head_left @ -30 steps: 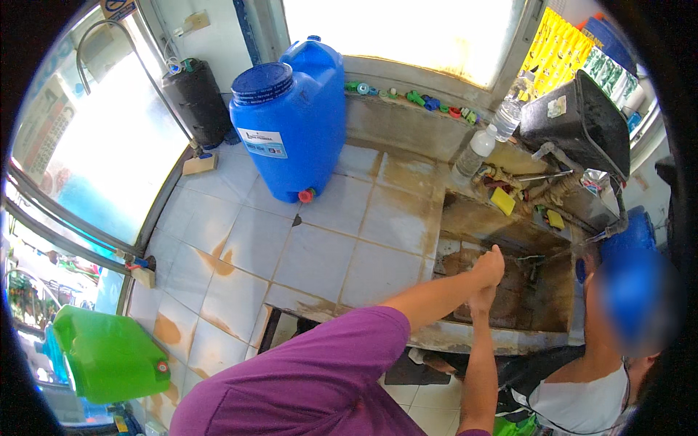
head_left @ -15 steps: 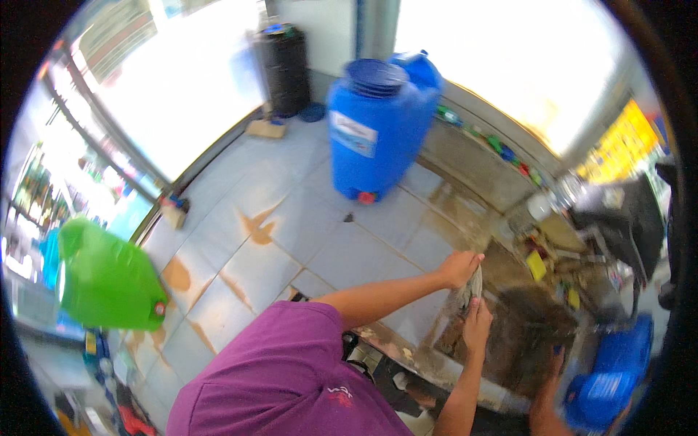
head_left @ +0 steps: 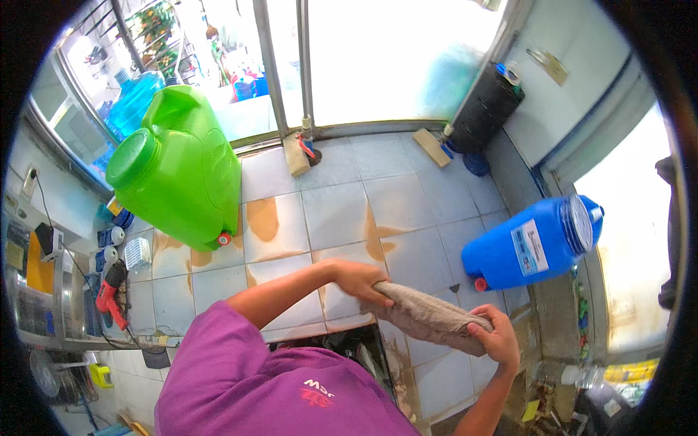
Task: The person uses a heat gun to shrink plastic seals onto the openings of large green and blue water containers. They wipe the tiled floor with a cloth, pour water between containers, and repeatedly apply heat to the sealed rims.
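Note:
Stretched between my two hands is a folded grey-brown cloth (head_left: pixel 429 314), held over the tiled surface (head_left: pixel 342 214). My left hand (head_left: pixel 361 282) grips its left end, with the thumb lying along the top. At the other end, my right hand (head_left: pixel 498 338) curls its fingers round the cloth. Brown wet patches (head_left: pixel 262 219) stain the pale tiles beyond my hands. To the left stands a big green plastic water jug (head_left: pixel 185 174) with a red spigot. A blue water jug (head_left: pixel 527 243) with a round lid is on the right.
A black cylinder (head_left: pixel 483 109) stands in the far right corner by the glass. Wooden blocks (head_left: pixel 432 148) lie along the window edge. At left are a red-and-black power tool (head_left: pixel 110 296) and a white basket (head_left: pixel 137 253). Cluttered small items (head_left: pixel 552 410) fill the lower right.
My view has swung left, bringing the green jug nearer the middle. Both hands have come from the dirty right corner to in front of me, the cloth now drawn out between them.

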`<state>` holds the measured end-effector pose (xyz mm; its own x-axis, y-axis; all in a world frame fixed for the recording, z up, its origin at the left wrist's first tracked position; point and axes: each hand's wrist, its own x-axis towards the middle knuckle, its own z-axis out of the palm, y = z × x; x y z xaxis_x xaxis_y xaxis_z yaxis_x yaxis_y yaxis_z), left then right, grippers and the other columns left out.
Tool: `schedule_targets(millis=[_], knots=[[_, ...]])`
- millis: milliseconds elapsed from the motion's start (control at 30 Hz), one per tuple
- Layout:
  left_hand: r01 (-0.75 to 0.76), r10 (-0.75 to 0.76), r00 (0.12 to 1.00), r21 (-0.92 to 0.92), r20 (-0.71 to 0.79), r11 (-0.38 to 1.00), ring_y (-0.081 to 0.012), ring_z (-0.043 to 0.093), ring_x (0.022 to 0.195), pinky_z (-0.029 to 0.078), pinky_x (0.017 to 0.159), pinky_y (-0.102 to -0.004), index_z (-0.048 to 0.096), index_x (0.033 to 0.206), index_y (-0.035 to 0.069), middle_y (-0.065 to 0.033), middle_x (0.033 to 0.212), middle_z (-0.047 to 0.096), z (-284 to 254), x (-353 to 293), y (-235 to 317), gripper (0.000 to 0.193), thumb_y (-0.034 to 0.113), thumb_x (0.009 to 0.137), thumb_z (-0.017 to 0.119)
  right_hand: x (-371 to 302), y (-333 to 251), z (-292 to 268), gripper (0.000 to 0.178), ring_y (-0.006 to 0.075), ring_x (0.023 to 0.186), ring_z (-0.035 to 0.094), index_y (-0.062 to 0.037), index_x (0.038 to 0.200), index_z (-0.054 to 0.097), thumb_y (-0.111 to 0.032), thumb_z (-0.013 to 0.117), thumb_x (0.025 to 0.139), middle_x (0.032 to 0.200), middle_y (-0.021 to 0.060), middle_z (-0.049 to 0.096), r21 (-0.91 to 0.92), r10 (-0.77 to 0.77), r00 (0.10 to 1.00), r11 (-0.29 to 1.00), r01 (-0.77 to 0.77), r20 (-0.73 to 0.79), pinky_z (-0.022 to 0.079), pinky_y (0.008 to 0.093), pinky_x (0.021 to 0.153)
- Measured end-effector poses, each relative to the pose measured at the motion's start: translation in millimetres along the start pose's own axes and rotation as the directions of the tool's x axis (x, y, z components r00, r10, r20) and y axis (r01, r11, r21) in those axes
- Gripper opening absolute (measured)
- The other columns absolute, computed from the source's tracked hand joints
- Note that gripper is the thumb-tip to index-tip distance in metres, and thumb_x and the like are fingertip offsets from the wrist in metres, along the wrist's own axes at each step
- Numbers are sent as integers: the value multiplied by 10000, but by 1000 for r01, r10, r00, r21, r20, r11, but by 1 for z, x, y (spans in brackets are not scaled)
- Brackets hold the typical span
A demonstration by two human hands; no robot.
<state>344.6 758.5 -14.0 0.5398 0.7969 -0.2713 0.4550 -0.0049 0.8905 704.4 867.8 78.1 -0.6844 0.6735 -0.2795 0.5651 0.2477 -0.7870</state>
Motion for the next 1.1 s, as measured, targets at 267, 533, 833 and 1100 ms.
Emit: schedule_targets(millis=[267, 533, 833, 1100], knots=[[488, -326, 442, -81, -836, 869, -485, 492, 1296, 424, 1075, -504, 422, 1392, -32, -373, 1391, 476, 54, -115, -14, 758, 509, 936, 695, 237, -52, 156, 683, 451, 1396, 402, 3, 1420, 501, -460, 665, 946, 1541, 290, 369, -520, -527, 798, 788, 330, -292, 339, 536, 1146], [386, -460, 237, -352, -856, 853, -474, 295, 1476, 264, 1209, -520, 388, 1455, -33, -340, 1574, 290, 97, -166, -54, 767, 265, 874, 790, 311, -46, 414, 752, 513, 1513, 203, 83, 1548, 312, -448, 481, 1042, 1644, 319, 201, -549, -345, 932, 803, 233, -109, 182, 589, 1231], [277, -388, 302, -310, -871, 910, -444, 384, 1447, 302, 1198, -503, 462, 1441, 0, -277, 1545, 411, 28, -152, -80, 695, 147, 846, 791, 541, -10, 262, 469, 356, 1455, 413, 27, 1438, 522, -204, 492, 1031, 1541, 215, 468, 97, -383, 924, 919, 382, -12, 324, 409, 1207], [-49, 249, 546, 266, -800, 963, -491, 340, 1472, 308, 1187, -565, 509, 1417, 35, -264, 1556, 416, -116, -21, -19, 679, 156, 825, 816, 603, 34, 213, 586, 417, 1553, 154, -102, 1528, 465, -297, 468, 976, 1675, 131, 273, -546, -333, 811, 838, 20, -482, 126, 537, 1264]])
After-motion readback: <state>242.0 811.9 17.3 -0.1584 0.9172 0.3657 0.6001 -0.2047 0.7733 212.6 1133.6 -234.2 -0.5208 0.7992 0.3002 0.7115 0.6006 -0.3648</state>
